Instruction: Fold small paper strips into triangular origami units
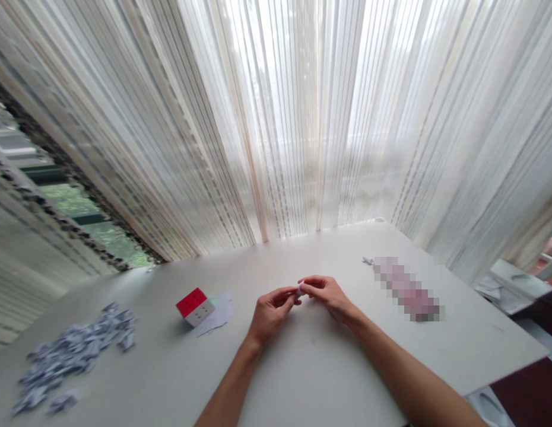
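Observation:
Both my hands meet over the middle of the white table (303,367). My left hand (270,311) and my right hand (327,295) pinch a small white piece of paper (300,290) between their fingertips, just above the tabletop. A red and white cube (194,306) sits to the left of my left hand, resting on a few white paper slips (220,314).
A heap of several small folded grey-white paper pieces (75,350) lies at the table's left. One small folded piece (367,260) and a blurred pink strip (407,289) lie to the right. Sheer striped curtains (276,118) hang behind the table.

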`<state>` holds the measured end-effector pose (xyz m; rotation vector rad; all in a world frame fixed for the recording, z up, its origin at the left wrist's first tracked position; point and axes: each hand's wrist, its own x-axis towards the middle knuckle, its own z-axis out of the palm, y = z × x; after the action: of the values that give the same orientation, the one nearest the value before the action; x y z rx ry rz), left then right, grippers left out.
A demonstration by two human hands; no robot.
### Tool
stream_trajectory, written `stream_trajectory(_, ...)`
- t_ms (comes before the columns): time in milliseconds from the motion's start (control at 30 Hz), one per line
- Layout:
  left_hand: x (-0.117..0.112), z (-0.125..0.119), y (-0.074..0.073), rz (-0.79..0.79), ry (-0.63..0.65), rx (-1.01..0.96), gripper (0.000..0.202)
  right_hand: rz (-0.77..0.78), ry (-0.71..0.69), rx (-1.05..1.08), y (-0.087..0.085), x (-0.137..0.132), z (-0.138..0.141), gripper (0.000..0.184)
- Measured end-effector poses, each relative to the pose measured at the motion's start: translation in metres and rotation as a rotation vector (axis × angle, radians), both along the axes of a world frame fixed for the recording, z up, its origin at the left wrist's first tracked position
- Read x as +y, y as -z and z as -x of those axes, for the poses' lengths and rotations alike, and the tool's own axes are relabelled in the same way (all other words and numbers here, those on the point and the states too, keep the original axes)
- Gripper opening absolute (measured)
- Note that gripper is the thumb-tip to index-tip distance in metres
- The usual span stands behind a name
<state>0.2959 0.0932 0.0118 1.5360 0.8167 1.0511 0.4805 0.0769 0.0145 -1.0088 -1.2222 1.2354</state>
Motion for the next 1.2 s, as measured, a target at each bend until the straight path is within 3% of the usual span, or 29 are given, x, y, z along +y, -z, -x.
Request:
stream_trajectory(367, 0.0026, -0.0005, 0.0024, 0.143, 0.036, 0.020, 0.036, -0.032, 0.024, -0.069, 0.0037, -0.0001, 0.0018, 0.033)
stream_trajectory(567, 0.0025, -0.0019, 0.0000, 0.122, -0.009, 0.036, 0.036, -0.060, 0.010, -0.182, 0.0010, -0.0019, 0.0017, 0.034)
stream_trajectory(933, 0.0046, -0.0012, 0.0021, 0.141, 0.021, 0.055, 0.037, -0.093, 0.020, -0.153, 0.0024, -0.0003, 0.0017, 0.030)
stream_trajectory(1200, -0.0011, -0.0041, -0.0021, 0.120, 0.023, 0.061, 0.037, -0.103, 0.009, -0.249, 0.0009, -0.0025, 0.0032, 0.033)
